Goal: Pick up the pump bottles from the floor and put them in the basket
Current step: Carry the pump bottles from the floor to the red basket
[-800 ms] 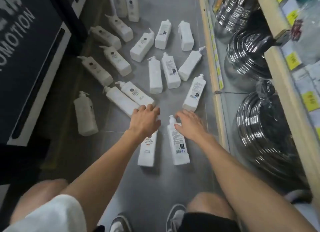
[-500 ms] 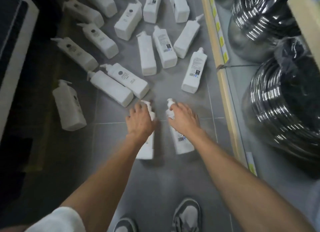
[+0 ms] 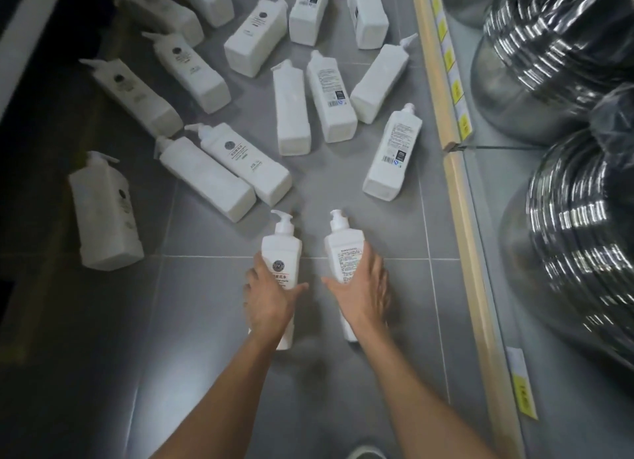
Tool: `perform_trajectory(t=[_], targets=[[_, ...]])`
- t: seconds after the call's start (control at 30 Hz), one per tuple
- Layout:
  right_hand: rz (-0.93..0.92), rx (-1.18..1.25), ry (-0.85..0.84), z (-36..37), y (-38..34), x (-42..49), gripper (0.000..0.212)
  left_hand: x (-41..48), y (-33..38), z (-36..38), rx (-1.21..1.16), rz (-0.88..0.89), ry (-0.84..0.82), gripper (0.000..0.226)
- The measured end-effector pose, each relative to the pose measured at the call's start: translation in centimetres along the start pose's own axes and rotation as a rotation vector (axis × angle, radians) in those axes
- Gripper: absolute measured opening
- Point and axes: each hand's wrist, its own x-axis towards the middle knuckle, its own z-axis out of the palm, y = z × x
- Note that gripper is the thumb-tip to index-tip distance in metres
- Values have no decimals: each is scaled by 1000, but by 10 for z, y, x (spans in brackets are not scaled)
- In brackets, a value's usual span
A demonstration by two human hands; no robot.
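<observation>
White plastic pump bottles (image 3: 206, 180) litter a grey tiled floor (image 3: 206, 321) in a shop aisle as a person takes two at once. The left hand (image 3: 271, 297) wraps the lower body of the left bottle (image 3: 282, 249), with the thumb on one flank and the fingers on the other. The right hand (image 3: 360, 287) grips the right bottle (image 3: 343, 252) the same way, just beside it at 3 o'clock. Both pumps point to 12 o'clock; whether either bottle has left the floor cannot be told. A dozen or more lie scattered from 9 to 1 o'clock, and a shelf edge (image 3: 470, 239) runs along 3 o'clock. No basket is in view. The bottles look rigid and smooth — probably full, so weighty for one hand and apt to slip. The flat-sided body seems the safest hold — a pump head could depress or snap.
</observation>
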Motion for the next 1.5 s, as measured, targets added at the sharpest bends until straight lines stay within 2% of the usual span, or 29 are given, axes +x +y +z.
perform_trajectory(t=[0.2, 0.33, 0.5, 0.87, 1.0, 1.17, 1.5], targets=[[105, 20, 41, 13, 2, 1, 101, -1, -2, 3, -21, -32, 80, 78], [141, 36, 17, 9, 4, 1, 87, -4, -3, 3, -28, -11, 86, 69], [168, 30, -16, 3, 9, 0, 66, -7, -6, -2, -11, 7, 68, 62], [139, 76, 17, -23, -8, -24, 65, -15, 5, -46, -116, 51, 86, 60], [106, 107, 56, -81, -36, -44, 69, -49, 35, -100, -116, 51, 113, 60], [73, 109, 90, -184, -85, -95, 65, -125, 80, -199, -100, 48, 138, 63], [43, 39, 93, -455, -231, -266, 67, -317, 182, -468, -122, 106, 120, 63]])
